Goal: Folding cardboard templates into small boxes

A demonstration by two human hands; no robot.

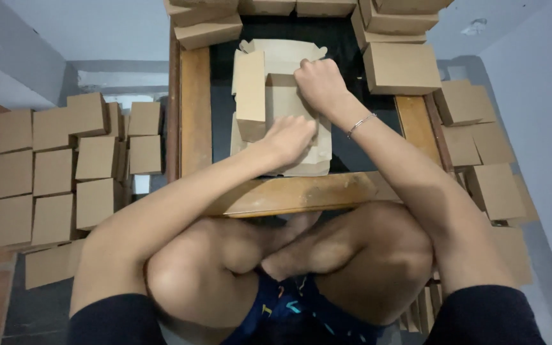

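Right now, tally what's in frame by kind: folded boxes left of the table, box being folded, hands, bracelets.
Folded cardboard boxes stacked left of the table: about 13 visible
Flat box being folded on the table: 1
Hands on it: 2, left hand, right hand
Bracelet: 1
Total: about 17

Matt brown cardboard on the half-folded box, plain and unprinted, edges raw-cut. Same dull kraft board on the finished boxes stacked at the side. The table frame is wood, worn varnish with a faint sheen; its dark inset top looks smooth, possibly glass. The bracelet glints like thin metal.
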